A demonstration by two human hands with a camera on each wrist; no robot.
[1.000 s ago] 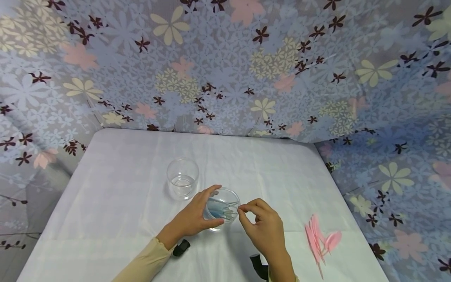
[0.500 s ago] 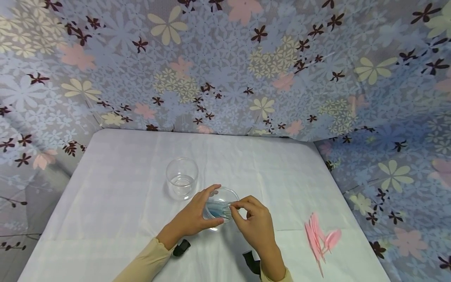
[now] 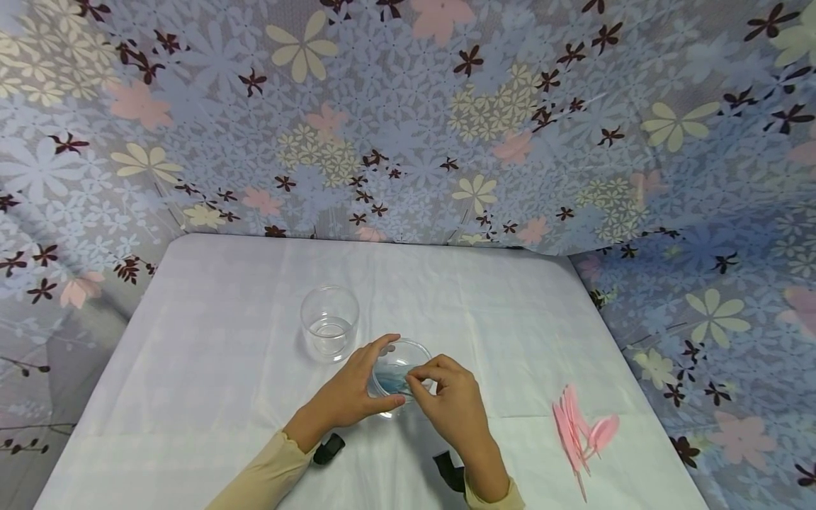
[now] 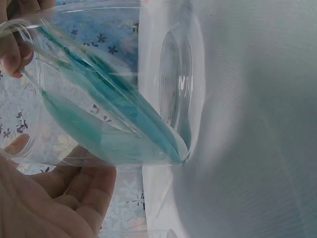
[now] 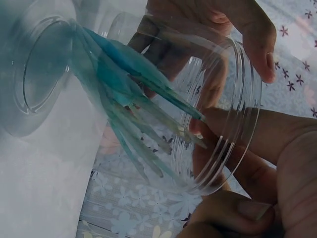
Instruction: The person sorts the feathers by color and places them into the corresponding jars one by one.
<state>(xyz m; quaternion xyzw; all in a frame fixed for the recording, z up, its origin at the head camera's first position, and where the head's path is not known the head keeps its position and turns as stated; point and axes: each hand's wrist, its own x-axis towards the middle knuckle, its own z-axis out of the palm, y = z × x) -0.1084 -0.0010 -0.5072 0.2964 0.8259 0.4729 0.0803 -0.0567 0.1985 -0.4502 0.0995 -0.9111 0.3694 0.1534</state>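
My left hand (image 3: 353,386) grips a clear plastic jar (image 5: 242,163) round its side, thumb and fingers on opposite sides. Several blue-green feathers (image 4: 114,99) stand slanted inside, quill ends toward the jar's mouth. My right hand (image 3: 449,400) has its fingertips in the mouth, where thumb and forefinger pinch the quill end of a blue-green feather (image 5: 163,91). In the head view that hand hides part of the jar and the quills. To the right on the table lies a small bunch of pink feathers (image 3: 576,432).
A second clear jar (image 3: 330,322) stands behind and left of my left hand. The white-covered table (image 3: 223,340) meets a flowered cloth (image 3: 408,127) at the back and sides. Dark wrist-worn pieces (image 3: 329,449) show beside both forearms.
My right hand has moved left, from the jar's rim further into its mouth, with the pinched feather. The left hand and jar have stayed in place.
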